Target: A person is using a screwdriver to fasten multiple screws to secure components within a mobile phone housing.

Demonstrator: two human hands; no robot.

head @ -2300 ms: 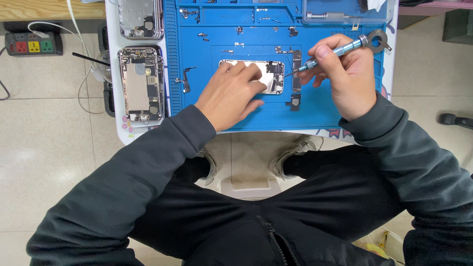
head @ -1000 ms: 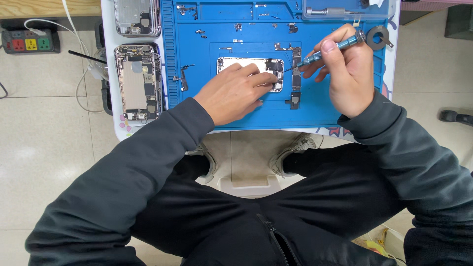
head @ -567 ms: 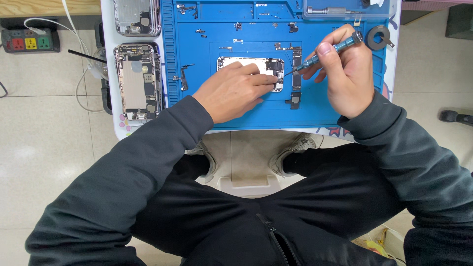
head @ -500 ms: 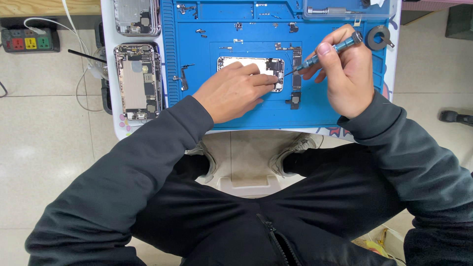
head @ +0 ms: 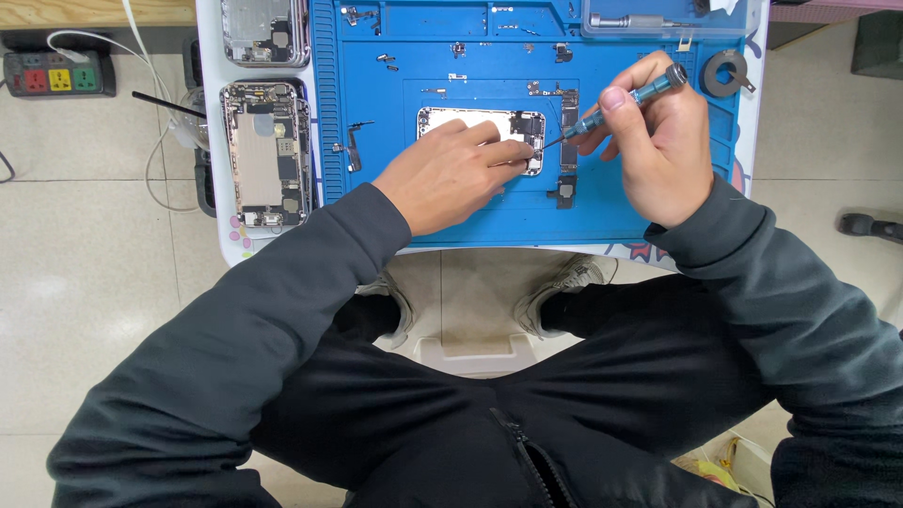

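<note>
A blue repair mat [head: 470, 212] covers the white worktop [head: 212, 188] in the upper middle of the frame. Its moulded compartments along the top edge hold small screws and metal brackets [head: 386, 61], and a clear plastic box [head: 658, 17] at the upper right has a thin metal tool inside. In the centre of the mat lies an opened phone housing [head: 513, 127], silver, with its inner side up. Just to the right of it lie a dark narrow board strip [head: 570, 108] and a small dark part [head: 565, 191].

The left hand [head: 447, 179] lies flat and palm down on the housing; the fingers point to the right and press the housing on the mat, so its grip is not closed around anything. The right hand [head: 663, 146] is at the right of the housing, and its grip is closed on a teal precision screwdriver [head: 625, 99], with thumb and fingers around the handle. The screwdriver is tilted, its cap to the upper right, and its thin tip touches the right end of the housing, near the left fingertips.

At the left edge of the worktop lie two more opened phones [head: 265, 150], one above the other. A black tape roll [head: 722, 73] is at the upper right of the mat. A power strip [head: 58, 73] lies on the floor at the upper left.
</note>
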